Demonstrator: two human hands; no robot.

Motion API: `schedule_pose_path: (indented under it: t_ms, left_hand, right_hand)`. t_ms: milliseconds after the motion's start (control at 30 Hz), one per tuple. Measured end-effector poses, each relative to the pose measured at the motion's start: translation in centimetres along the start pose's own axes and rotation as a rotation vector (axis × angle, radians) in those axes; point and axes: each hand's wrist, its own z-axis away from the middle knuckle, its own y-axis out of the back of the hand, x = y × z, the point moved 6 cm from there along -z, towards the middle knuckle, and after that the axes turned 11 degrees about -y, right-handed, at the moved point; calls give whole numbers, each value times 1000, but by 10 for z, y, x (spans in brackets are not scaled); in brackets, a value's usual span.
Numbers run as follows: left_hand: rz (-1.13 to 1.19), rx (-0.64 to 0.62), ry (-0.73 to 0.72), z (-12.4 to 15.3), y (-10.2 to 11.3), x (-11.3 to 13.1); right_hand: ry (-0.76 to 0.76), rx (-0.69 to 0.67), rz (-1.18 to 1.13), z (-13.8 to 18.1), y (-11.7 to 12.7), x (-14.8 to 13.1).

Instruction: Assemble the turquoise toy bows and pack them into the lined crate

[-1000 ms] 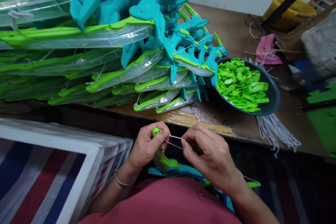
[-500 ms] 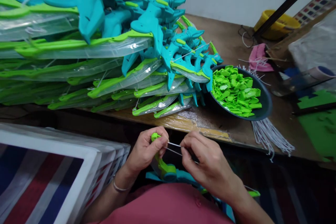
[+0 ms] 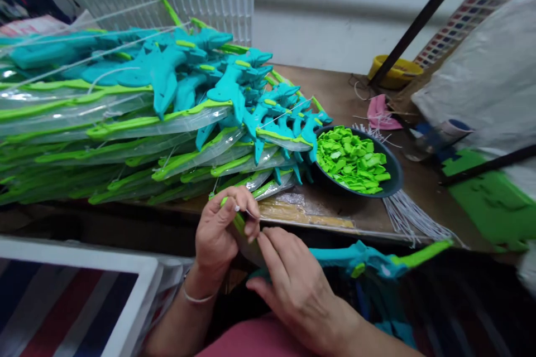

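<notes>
A teal and lime-green toy bow (image 3: 335, 257) lies crosswise in front of my body, its far green end pointing right. My left hand (image 3: 215, 234) is closed around the bow's near green tip, where a small white string knot (image 3: 237, 208) shows by the thumb. Close beside it, my right hand (image 3: 297, 279) wraps over the limb below that tip, fingertips near the left fingers and thumb apart underneath. Both palms hide much of the limb and grip.
Many similar toy bows (image 3: 176, 67) are heaped on the table's left. A dark bowl (image 3: 396, 178) holds small green plastic parts (image 3: 347, 156), with white strings (image 3: 412, 215) beneath it. A white-framed crate (image 3: 138, 284) stands lower left; a yellow basket (image 3: 396, 71) sits behind.
The right hand has let go of the stretched white string and moved in against the limb. The bow has swung, so its far end shows at right. The view has shifted.
</notes>
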Motion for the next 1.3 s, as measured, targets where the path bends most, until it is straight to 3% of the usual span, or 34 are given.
schedule_pose_path:
  t_ms: [133, 400, 567, 733, 867, 1000, 1167, 1300]
  left_hand:
    - [9, 37, -108, -13, -15, 22]
    - [60, 247, -352, -33, -15, 50]
    - [-16, 237, -407, -66, -20, 36]
    - [-169, 164, -376, -93, -22, 10]
    - [-367, 93, -397, -79, -20, 3]
    - [-484, 47, -414, -55, -18, 3]
    - [-543, 115, -451, -35, -17, 7]
    - [-627, 50, -371, -25, -18, 3]
  right_hand:
    - [-24, 0, 186, -9, -5, 1]
    - [123, 23, 362, -62, 32, 11]
    - [99, -1, 441, -114, 31, 60]
    - [22, -154, 469, -159, -6, 125]
    - [-47, -261, 306, -170, -27, 158]
    - [-90, -370, 162, -177, -33, 172]
    - [-149, -553, 178, -206, -43, 180]
    - [-127, -623, 225, -220, -50, 180]
